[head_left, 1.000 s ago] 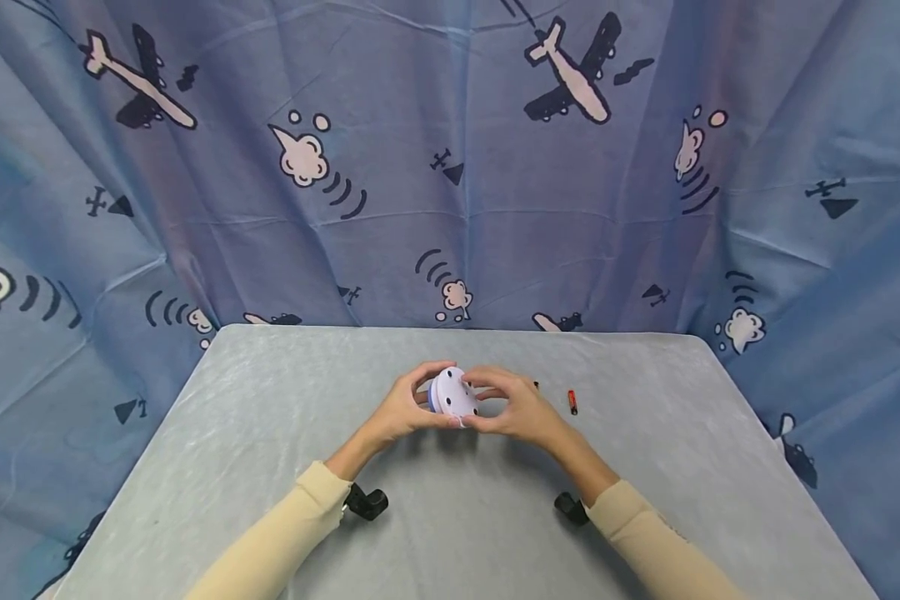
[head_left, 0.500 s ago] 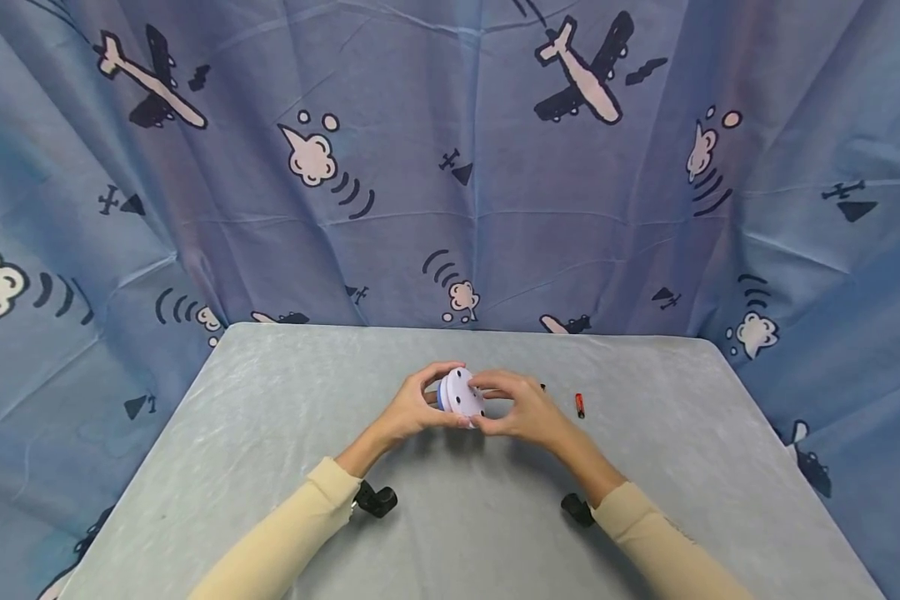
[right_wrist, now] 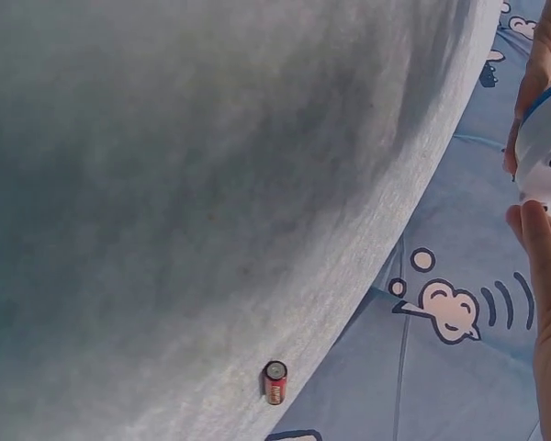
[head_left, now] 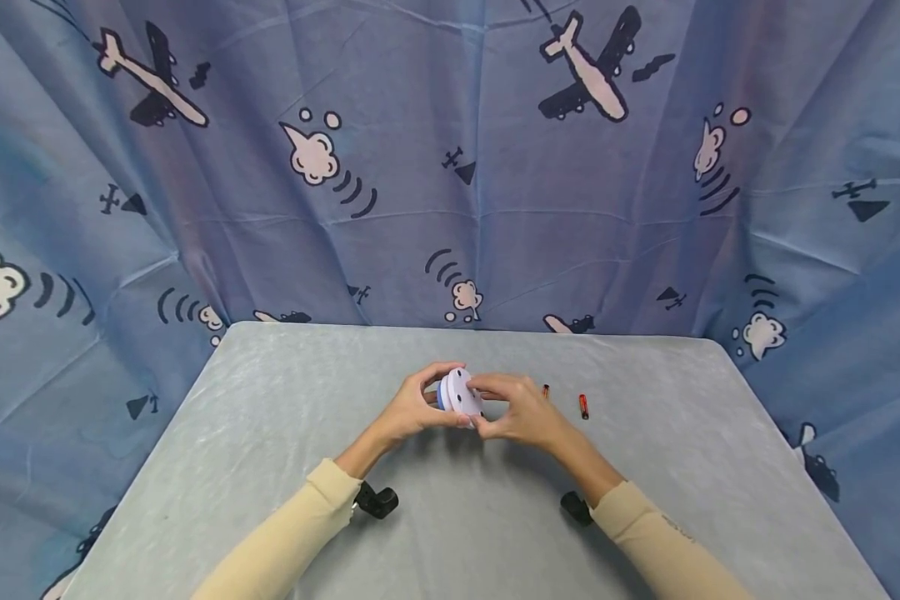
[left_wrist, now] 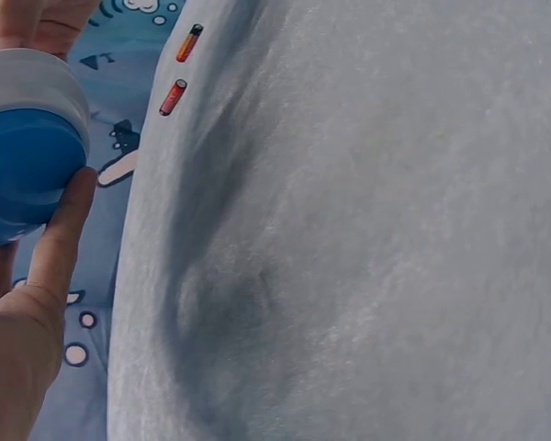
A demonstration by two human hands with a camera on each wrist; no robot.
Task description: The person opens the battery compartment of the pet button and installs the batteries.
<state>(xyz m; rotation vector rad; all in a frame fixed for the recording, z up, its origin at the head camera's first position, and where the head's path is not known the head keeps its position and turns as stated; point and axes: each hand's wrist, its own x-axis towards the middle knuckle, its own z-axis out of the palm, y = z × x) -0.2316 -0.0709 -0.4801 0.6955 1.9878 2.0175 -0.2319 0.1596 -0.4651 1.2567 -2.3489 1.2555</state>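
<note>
Two beige cloth sleeves come in from the near side, ending in a left hand and a right hand. Between them, raised over the pale grey cloth-covered table, is a round white-and-blue plastic device. The left fingers and thumb are clamped around its body; the right thumb and fingertips pinch at the spotted white face. The shell looks smooth, so a slackened left grip while the right one pushes or twists could let it slip and drop. Farther right lie two red-and-black cylindrical batteries (likely rollers, if the right hand swings wide and knocks them).

The left wrist view shows the blue rounded side, a mere sliver from the head, and both batteries whole; from the head, the right hand partly covers one. The right wrist view catches only one battery, but shows the dark spots closer. Farthest stands a blue airplane-print curtain.
</note>
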